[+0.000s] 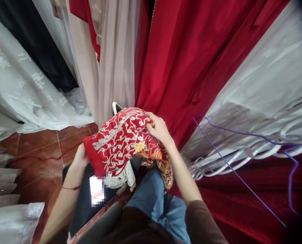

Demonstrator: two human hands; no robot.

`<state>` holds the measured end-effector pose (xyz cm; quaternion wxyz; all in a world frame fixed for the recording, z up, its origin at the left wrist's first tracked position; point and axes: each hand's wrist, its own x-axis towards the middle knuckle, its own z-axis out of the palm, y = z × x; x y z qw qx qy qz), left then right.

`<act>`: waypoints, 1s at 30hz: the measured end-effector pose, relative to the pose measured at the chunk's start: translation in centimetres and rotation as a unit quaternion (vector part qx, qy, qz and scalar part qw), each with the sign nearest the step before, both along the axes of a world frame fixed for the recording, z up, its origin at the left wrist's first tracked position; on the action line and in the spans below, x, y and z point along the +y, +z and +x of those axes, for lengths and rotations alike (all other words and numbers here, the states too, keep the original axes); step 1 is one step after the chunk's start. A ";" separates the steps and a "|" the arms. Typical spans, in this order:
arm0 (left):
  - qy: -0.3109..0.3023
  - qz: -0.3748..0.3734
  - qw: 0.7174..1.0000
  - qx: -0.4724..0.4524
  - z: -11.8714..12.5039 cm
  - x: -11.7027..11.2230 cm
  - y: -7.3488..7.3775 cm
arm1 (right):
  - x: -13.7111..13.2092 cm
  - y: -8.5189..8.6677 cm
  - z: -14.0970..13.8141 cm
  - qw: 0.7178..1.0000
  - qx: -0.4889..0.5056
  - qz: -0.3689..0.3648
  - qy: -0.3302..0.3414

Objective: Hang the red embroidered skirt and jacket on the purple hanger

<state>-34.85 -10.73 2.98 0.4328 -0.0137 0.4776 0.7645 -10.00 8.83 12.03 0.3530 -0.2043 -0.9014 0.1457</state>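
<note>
A red embroidered garment [123,135] with silver scrollwork and gold patches is stretched between my hands. My left hand [81,156] grips the plain red band at its left end, the fingers mostly hidden behind the cloth. On the upper right side, my right hand [161,130] is closed on the fabric, thumb and fingers bent over its edge. The gold-trimmed part hangs down beside my knee. Below the garment shows a pale dotted cloth [121,178]. At its top edge a white-rimmed dark object [116,107] peeks out, its kind hidden.
Long red dresses [171,67], beige gowns [115,61] and white lace gowns [31,88] hang close ahead. A white curled metal rack [258,149] with a purple cord [232,169] stands at right. Beside my left arm lies a white card [96,188]. Red tiles [41,142] cover the floor.
</note>
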 end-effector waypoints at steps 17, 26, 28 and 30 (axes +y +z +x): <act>0.010 -0.014 0.994 0.104 3.3 -2.6 -1.0 | -3.9 1.0 1.1 0.991 -0.027 0.037 0.125; 0.060 0.032 0.994 0.087 4.9 -1.9 -1.0 | -10.6 -1.3 -3.6 0.961 -0.181 0.176 0.111; 0.066 0.038 0.993 0.087 5.2 -2.0 -0.6 | -11.4 -2.1 -4.0 0.951 -0.205 0.198 0.121; 0.066 0.064 0.992 0.092 5.6 -2.2 0.4 | -12.0 -2.5 -4.0 0.943 -0.214 0.222 0.122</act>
